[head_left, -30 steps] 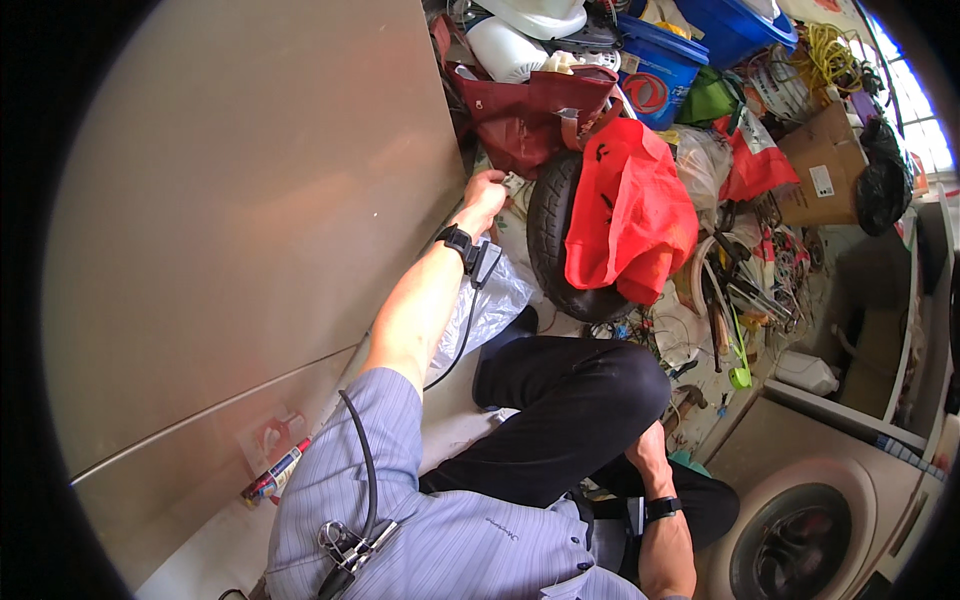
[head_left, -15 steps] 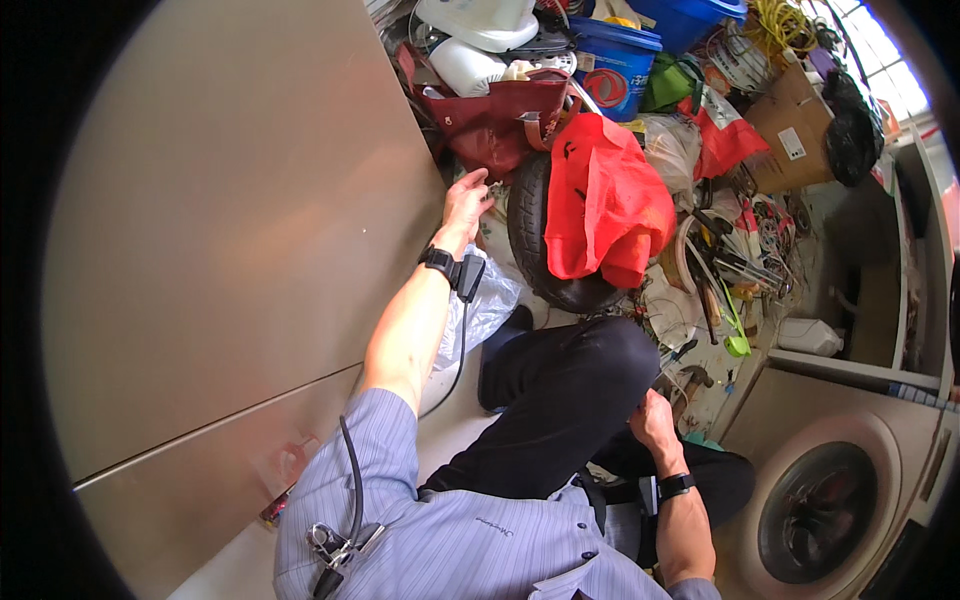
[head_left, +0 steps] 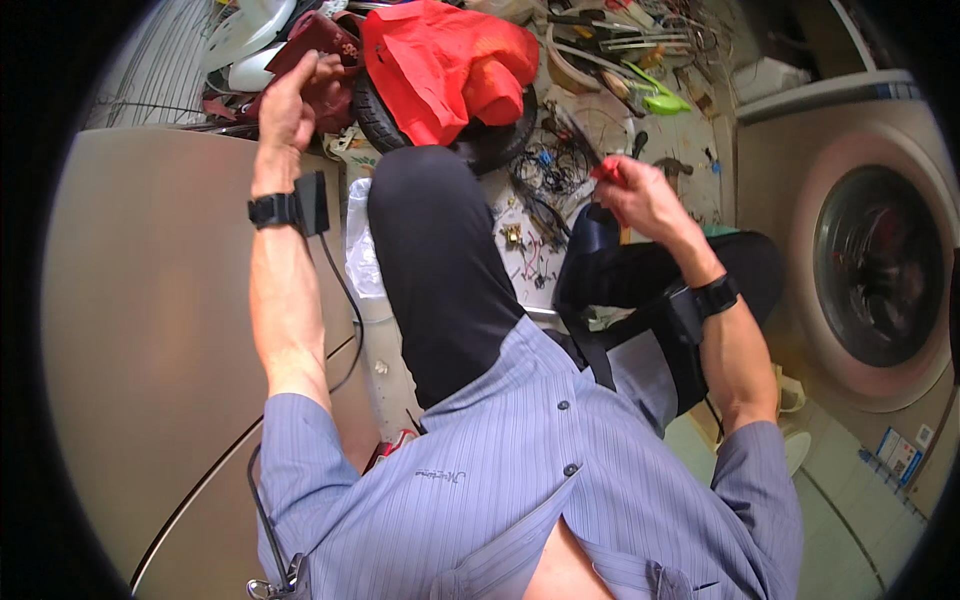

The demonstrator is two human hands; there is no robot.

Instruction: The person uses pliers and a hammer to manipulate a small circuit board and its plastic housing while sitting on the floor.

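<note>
At the upper left, my left hand (head_left: 287,108) is closed with bent fingers at the edge of a maroon bag (head_left: 312,42); parts of the fingers blend into the bag. My right hand (head_left: 648,202) grips red-handled scissors (head_left: 612,172), their long dark blades pointing up and to the left. Below those blades a tangle of dark wires (head_left: 548,170) lies on the floor, with small loose parts nearby. Between my hands, a red cloth bag (head_left: 430,70) drapes over a black tyre (head_left: 378,118).
A large metallic-looking panel (head_left: 150,300) fills the left side. A front-loading washing machine (head_left: 800,190) stands at the right. Piled tools and a bright green item (head_left: 662,102) lie at the top. A clear plastic bag (head_left: 360,245) is beside my knee.
My right hand has risen from beside my leg and now shows the red-handled scissors. My left hand's fingers have bent in at the maroon bag. The view has shifted rightward and downward.
</note>
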